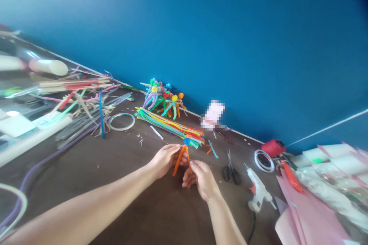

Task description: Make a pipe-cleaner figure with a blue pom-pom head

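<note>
Between my hands is a small pipe-cleaner figure with a blue top point(187, 141) and orange strands point(178, 162) hanging down and apart. My left hand point(169, 157) pinches it just under the blue part. Lower down on the right, my right hand point(200, 177) has thumb and fingers closed on one orange strand. Directly behind the figure lies a long bundle of multicoloured pipe cleaners point(171, 124). Several finished-looking pipe-cleaner figures point(165, 99) stand in a cluster by the wall.
Black-handled scissors point(230, 170) and a white glue gun point(259, 191) lie on the dark table point(129, 199) to the right. Pink sheets point(312, 210) and a red spool point(273, 148) are farther right. A clear ring point(122, 121) and piled sticks point(77, 84) are left. The blue wall point(218, 38) borders the back.
</note>
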A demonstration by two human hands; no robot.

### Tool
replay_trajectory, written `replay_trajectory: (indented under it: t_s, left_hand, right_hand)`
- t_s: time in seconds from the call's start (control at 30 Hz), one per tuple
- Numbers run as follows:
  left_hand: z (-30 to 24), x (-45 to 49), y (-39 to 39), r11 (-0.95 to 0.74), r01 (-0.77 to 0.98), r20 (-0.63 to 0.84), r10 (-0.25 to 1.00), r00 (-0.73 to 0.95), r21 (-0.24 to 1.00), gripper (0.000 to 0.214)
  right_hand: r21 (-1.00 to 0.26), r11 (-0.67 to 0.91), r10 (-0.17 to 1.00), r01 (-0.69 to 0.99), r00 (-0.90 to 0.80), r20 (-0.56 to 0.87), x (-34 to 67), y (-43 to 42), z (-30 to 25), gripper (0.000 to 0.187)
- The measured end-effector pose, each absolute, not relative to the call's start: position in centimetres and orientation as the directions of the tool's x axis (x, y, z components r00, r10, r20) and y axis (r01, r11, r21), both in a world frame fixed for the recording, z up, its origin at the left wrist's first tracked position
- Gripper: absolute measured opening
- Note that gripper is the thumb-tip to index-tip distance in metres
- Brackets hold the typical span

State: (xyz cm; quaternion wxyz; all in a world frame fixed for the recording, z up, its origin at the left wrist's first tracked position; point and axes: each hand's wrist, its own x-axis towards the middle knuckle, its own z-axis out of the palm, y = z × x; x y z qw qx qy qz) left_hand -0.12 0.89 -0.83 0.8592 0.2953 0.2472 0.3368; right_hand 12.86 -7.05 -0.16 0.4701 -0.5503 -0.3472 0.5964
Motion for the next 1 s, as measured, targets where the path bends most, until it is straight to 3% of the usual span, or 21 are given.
replay_trajectory:
  t_s: [0.27,0.43,0.57,1.0]
  left_hand:
    - [-0.7,-0.3,1.1,0.612,-0.334,-0.221,0.654,0.724,0.717,0.016]
    - [-0.8,-0.3,1.0,0.594,-0.441,-0.163,0.7,0.695,0.673,0.016]
    - [-0.7,-0.2,0.9,0.568,-0.499,-0.158,0.748,0.645,0.654,0.016]
    - [-0.7,0.0,0.5,0.483,-0.455,-0.127,0.777,0.617,0.748,0.019]
  right_hand:
    - [-0.982,-0.186,0.972,0.033,0.155,-0.179,12.8,-7.0,-0.1,0.031]
    - [-0.946,-0.307,0.95,-0.102,0.035,-0.312,12.7,-7.2,0.1,0.044]
    - [-0.933,-0.359,0.931,-0.04,-0.086,-0.354,12.3,-7.3,0.2,0.041]
    - [-0.949,-0.315,0.949,0.014,0.001,-0.315,11.8,-7.3,-0.1,0.034]
